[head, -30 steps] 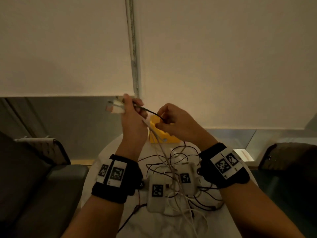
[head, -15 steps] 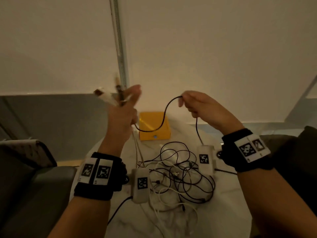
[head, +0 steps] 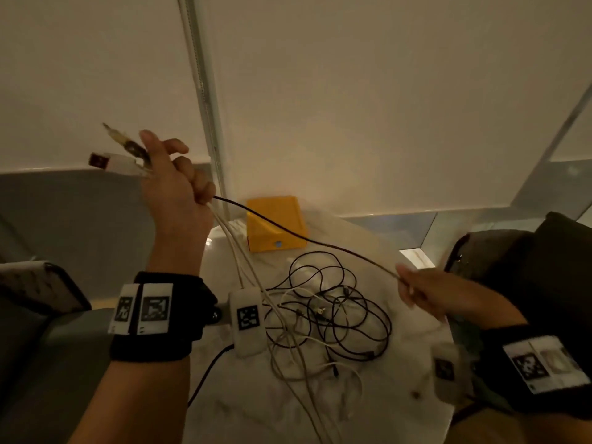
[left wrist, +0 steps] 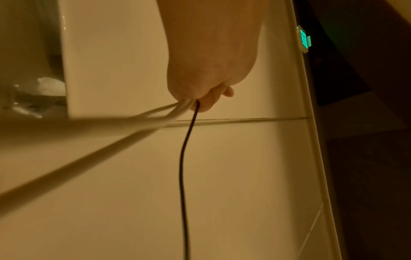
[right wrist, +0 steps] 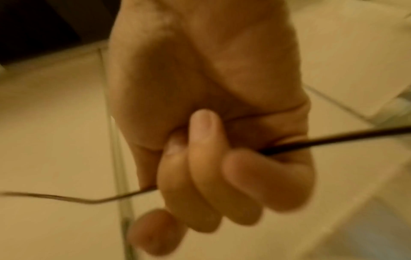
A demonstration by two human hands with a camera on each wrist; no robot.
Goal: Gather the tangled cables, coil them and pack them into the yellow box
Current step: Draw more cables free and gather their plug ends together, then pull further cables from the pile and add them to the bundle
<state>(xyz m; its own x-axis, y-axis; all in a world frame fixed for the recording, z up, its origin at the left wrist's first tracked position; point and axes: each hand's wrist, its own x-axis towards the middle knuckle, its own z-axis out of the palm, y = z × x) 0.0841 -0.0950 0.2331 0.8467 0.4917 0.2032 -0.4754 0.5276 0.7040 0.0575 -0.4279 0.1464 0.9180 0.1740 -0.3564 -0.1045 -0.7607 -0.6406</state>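
Black cable stretches taut above the table between both hands' clenched fingers.

The right hand fills most of the view, its fingers curled round a thin black cable. The cable leaves the fist toward the right edge of the view and trails out thinner on the left. Behind lie pale, blurred panels with seams and a dark patch at the upper left.
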